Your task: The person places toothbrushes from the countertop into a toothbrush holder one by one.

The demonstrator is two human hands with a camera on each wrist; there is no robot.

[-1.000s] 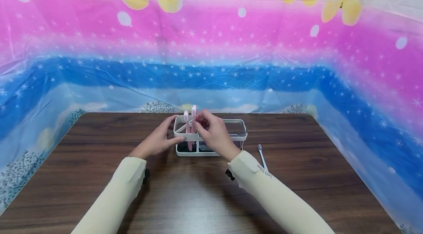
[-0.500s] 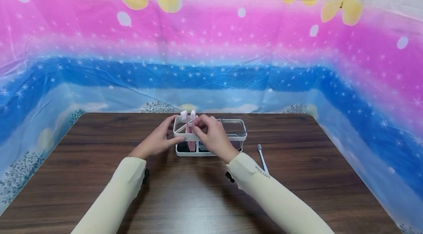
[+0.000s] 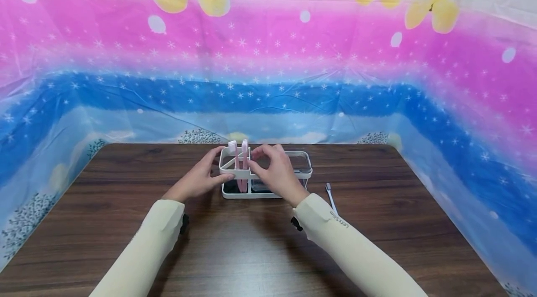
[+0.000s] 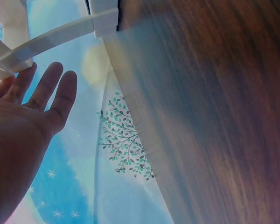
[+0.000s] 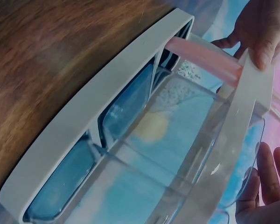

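A white holder (image 3: 309, 172) with several compartments stands mid-table. Two pink toothbrushes (image 3: 244, 153) stand upright in its left part. My left hand (image 3: 197, 180) rests at the holder's left end, thumb on the front rim, fingers straight against the far rim (image 4: 60, 37). Over the middle of the holder hovers my right hand (image 3: 272, 171), fingers loosely bent just right of the brushes and holding nothing. In the right wrist view a pink handle (image 5: 200, 58) crosses the holder's rim (image 5: 107, 93), with the left hand (image 5: 266, 23) beyond it.
A white toothbrush (image 3: 330, 196) lies on the brown wooden table (image 3: 126, 203) right of the holder. A clear cup (image 3: 299, 162) sits in the holder's right part. A colourful plastic sheet (image 3: 268, 78) walls in the table's back and sides.
My right hand lowered the pink toothbrush into the holder, let go and shifted slightly right. The left hand has stayed on the holder's left end.
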